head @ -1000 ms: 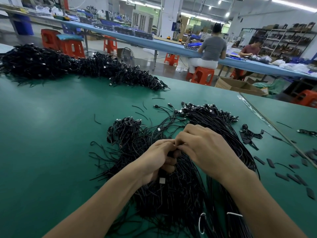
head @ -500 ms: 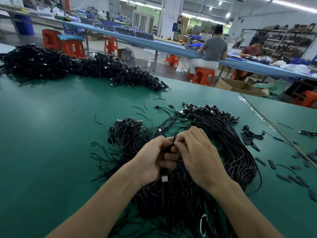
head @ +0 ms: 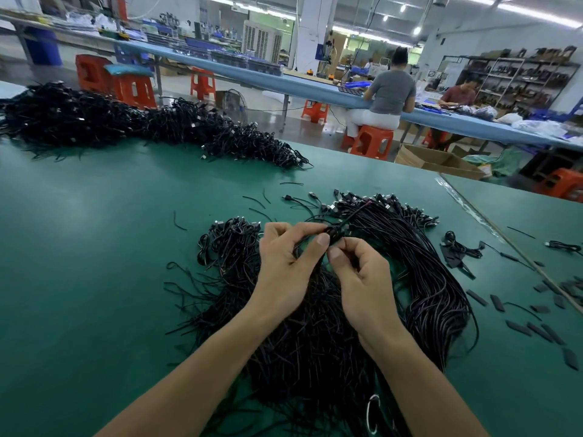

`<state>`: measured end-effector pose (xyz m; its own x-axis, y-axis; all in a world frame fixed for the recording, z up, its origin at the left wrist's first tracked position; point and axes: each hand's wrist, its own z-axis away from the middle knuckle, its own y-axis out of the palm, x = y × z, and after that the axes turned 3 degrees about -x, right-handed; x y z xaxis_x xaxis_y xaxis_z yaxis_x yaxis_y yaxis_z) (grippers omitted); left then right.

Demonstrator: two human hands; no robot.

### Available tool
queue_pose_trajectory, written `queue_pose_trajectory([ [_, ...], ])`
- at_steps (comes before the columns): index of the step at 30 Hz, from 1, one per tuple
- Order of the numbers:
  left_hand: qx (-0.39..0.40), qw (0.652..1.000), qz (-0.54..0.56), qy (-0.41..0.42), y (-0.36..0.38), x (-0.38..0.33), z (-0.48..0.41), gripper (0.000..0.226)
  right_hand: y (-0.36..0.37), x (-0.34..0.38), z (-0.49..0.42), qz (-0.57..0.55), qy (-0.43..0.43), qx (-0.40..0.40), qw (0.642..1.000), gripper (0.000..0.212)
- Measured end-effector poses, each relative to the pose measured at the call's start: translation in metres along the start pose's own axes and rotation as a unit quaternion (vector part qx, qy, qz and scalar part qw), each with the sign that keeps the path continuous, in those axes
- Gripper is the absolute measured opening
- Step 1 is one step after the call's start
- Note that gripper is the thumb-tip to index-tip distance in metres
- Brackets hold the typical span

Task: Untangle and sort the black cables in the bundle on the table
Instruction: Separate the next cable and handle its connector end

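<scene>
We log left hand and right hand now raised off the bundle, both pinching a cable end; separation starts.

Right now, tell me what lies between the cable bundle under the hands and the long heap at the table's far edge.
In the head view, mostly bare green table separates bundle from heap; a few loose cable scraps lie near the bundle.

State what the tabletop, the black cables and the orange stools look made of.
The tabletop: green matte mat, probably rubber or vinyl; soft even sheen, no grain. The black cables: flexible plastic-jacketed wire, slightly glossy, bending in loose curves. The orange stools: moulded plastic, smooth and uniformly coloured.
</scene>
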<state>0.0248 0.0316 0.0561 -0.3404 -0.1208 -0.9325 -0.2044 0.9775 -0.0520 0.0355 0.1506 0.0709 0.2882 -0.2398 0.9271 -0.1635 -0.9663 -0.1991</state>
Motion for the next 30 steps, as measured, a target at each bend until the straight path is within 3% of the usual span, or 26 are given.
queue_pose_trajectory([
  [3, 0.0, 0.999, -0.052, 0.008, -0.004, 0.006, -0.002, 0.011, -0.002, -0.005, -0.001, 0.053, -0.043, -0.014, 0.998, 0.013],
  [6, 0.037, 0.998, -0.036, -0.048, -0.004, 0.008, 0.001, 0.015, -0.002, -0.006, 0.0, 0.122, -0.115, -0.024, 0.985, 0.019],
  [10, 0.101, 0.964, 0.138, -0.205, 0.0, 0.001, 0.006, 0.038, -0.001, -0.011, 0.003, 0.179, -0.16, -0.032, 0.97, 0.01],
  [13, 0.07, 0.935, 0.244, -0.248, 0.001, 0.001, 0.003, 0.043, -0.003, -0.013, 0.003, 0.17, -0.15, -0.036, 0.973, 0.015],
  [17, 0.03, 0.948, 0.254, -0.186, 0.0, 0.004, 0.002, 0.008, -0.003, -0.012, 0.006, 0.129, -0.122, -0.001, 0.984, 0.026],
  [20, 0.037, 0.952, 0.262, -0.154, -0.003, 0.008, 0.003, 0.027, -0.005, -0.012, 0.007, 0.115, -0.102, 0.015, 0.988, 0.027],
  [22, 0.064, 0.954, 0.264, -0.128, -0.004, 0.007, 0.005, 0.022, -0.007, -0.012, 0.004, 0.116, -0.078, 0.033, 0.99, 0.023],
  [27, 0.097, 0.97, 0.21, -0.08, -0.008, 0.006, 0.008, 0.047, -0.015, -0.016, -0.005, 0.142, -0.045, 0.048, 0.988, 0.013],
  [30, 0.091, 0.991, 0.09, -0.036, -0.011, 0.012, 0.009, 0.012, -0.018, -0.016, -0.007, 0.112, -0.031, 0.044, 0.992, 0.011],
])
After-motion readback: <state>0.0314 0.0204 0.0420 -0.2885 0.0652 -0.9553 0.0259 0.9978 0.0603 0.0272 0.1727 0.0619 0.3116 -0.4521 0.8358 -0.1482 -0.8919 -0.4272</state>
